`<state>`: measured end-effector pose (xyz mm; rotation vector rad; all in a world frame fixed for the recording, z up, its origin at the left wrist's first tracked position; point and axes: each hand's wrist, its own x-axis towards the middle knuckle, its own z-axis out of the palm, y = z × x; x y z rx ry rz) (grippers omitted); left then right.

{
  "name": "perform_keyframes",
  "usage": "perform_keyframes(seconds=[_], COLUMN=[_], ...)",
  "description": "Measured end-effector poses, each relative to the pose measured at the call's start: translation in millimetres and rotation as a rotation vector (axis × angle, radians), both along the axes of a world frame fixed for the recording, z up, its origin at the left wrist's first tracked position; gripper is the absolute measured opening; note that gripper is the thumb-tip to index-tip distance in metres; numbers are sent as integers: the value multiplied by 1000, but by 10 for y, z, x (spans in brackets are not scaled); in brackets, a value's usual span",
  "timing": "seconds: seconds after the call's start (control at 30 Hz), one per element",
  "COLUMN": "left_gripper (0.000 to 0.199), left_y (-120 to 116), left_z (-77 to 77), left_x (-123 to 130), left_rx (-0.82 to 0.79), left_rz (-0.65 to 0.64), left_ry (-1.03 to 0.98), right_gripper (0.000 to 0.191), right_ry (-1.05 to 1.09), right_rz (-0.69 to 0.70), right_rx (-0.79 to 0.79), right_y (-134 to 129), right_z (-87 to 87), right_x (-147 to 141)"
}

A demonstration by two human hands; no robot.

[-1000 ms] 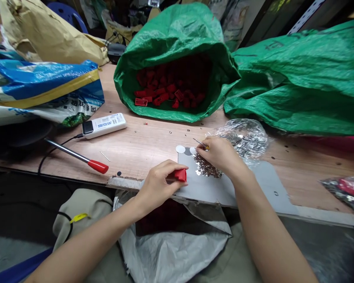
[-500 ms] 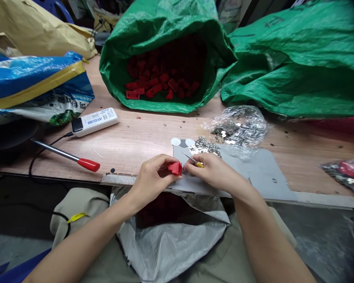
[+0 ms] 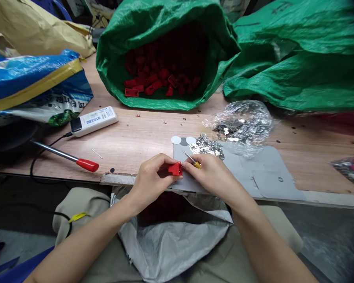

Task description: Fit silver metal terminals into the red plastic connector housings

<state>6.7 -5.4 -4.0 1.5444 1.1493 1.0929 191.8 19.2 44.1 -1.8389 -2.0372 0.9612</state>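
Note:
My left hand (image 3: 153, 173) pinches a small red plastic housing (image 3: 174, 169) between thumb and fingers, just above the table's front edge. Beside it, my right hand (image 3: 208, 169) is closed around a small screwdriver-like tool with a yellow handle (image 3: 197, 165) and a thin metal shaft that points up and left. The right fingertips touch the open right end of the housing; whether they also hold a tiny part there is too small to tell. Right behind that hand lies a pile of small shiny metal pieces (image 3: 206, 146) on a grey mat (image 3: 242, 169).
A green sack (image 3: 177, 103) full of red housings lies open at the back. To its right are another green sack (image 3: 289, 78) and a clear bag of metal parts (image 3: 244, 124). A red-handled lever (image 3: 87, 164) and a white device (image 3: 94, 121) are left. A grey sack (image 3: 177, 243) hangs open at my lap.
My right hand has moved slightly left, bringing its fingertips against the red housing's end. The left hand keeps its hold. The view has shifted a little.

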Motion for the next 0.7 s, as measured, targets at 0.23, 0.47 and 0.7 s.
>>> perform_keyframes(seconds=[0.23,0.47,0.7], left_gripper=[20,18,24], left_y=[4,4,8], left_z=[1,26,41], left_x=[-4,-6,-4], left_rx=[4,-1,41], left_rz=[-14,-20,-44], left_ry=[-33,-20,12], right_gripper=[34,29,27], right_ry=[163,227,275], right_rz=[122,304,306], right_rx=[-36,-176,-263], right_y=[41,50,82], right_z=[-45,86,57], right_x=[138,449,436])
